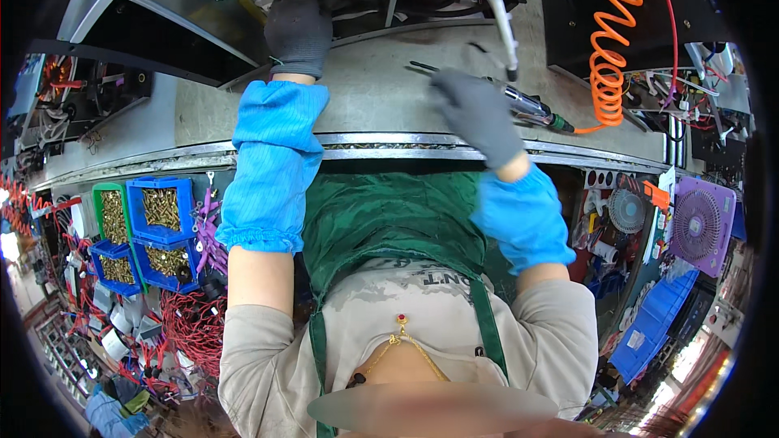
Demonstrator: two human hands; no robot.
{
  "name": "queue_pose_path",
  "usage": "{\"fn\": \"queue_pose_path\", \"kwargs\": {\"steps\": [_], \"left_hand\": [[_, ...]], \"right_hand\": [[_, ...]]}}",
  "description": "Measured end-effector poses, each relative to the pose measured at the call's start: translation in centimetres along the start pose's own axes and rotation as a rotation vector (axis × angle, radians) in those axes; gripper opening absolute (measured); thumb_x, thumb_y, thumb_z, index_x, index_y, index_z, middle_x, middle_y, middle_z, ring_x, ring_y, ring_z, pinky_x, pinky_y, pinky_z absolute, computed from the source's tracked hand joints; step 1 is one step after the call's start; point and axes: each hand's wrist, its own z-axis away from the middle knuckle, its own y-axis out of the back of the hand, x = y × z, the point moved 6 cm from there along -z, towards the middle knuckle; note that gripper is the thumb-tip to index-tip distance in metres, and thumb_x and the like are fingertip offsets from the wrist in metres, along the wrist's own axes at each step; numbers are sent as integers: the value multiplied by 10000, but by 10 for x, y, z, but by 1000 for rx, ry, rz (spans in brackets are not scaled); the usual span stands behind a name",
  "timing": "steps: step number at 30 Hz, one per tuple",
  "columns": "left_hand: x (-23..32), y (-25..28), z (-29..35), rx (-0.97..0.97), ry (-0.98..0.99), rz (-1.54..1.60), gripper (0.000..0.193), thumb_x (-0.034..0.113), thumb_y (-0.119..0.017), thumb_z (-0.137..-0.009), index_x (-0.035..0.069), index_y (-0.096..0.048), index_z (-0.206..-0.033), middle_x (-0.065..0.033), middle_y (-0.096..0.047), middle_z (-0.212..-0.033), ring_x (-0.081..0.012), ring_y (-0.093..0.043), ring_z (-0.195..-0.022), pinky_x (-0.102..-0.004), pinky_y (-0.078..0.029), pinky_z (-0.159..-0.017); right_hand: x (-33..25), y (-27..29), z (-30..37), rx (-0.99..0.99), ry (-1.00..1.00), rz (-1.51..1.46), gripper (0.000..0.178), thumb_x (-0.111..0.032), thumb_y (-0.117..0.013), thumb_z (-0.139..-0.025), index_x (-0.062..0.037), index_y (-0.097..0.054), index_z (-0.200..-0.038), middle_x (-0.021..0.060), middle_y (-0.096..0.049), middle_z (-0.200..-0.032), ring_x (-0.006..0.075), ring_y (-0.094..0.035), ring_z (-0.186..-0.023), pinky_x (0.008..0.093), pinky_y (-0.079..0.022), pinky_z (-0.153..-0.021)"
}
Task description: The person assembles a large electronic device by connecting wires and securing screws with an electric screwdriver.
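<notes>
Beige shirt (361, 304) nearest — your right hand (480, 113) is blurred right at the driver (529, 105) over the table (373, 93), can't tell if gripping; probably rigid, hefty, best held mid-body — left hand (299, 32) reaches into the open casing (174, 42), grip hidden.

Grey desk (373, 105) w/ shiny metal rail (406, 147) along its near edge, across the upper pt. of view. L side: blue bins (164, 234) & a green bin (109, 187) w/ brass-coloured fasteners (161, 209), red wire heap (191, 328) below. R side: white socket strip (599, 179), sm. grey fan (626, 211), lgr. purple fan (699, 215), blue tray (653, 320) at an angle. Bright lt. patch (10, 245) far L, another lower R; window or lamp, can't tell. Walls/floor: too cluttered & warped to make out.
</notes>
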Motion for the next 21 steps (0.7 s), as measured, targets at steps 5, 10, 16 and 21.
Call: {"fn": "queue_pose_path", "kwargs": {"steps": [5,10,16,21], "left_hand": [[6,5,-2,10,-57,-51,226,305,-641,-790,162,-621,-964,-135,-603,-778,-323,-617,-747,-424,-511,-612],[8,7,-3,43,-79,-41,207,317,-615,-828,185,-623,-987,-130,-599,-739,-320,-618,-739,-420,-510,-600],[3,6,1,72,-100,14,192,320,-613,-826,203,-628,-978,-122,-597,-734,-314,-618,-725,-424,-502,-578],[6,4,-2,68,-120,49,181,302,-618,-813,203,-631,-965,-113,-582,-731,-307,-607,-714,-420,-498,-568]], "right_hand": [[62,39,27,95,-213,378,242,-283,-567,-864,-99,-618,-1013,154,-632,-918,351,-610,-823,463,-474,-711],[97,28,29,-131,-231,305,406,-397,-623,-789,-146,-601,-1107,134,-609,-997,314,-570,-975,430,-477,-795],[102,43,43,-250,-227,469,460,-369,-708,-671,-84,-631,-1024,160,-617,-911,334,-592,-886,424,-483,-770],[81,24,112,-503,-493,-224,370,-251,-677,-650,-2,-622,-917,94,-606,-744,172,-572,-633,308,-441,-557]]}}
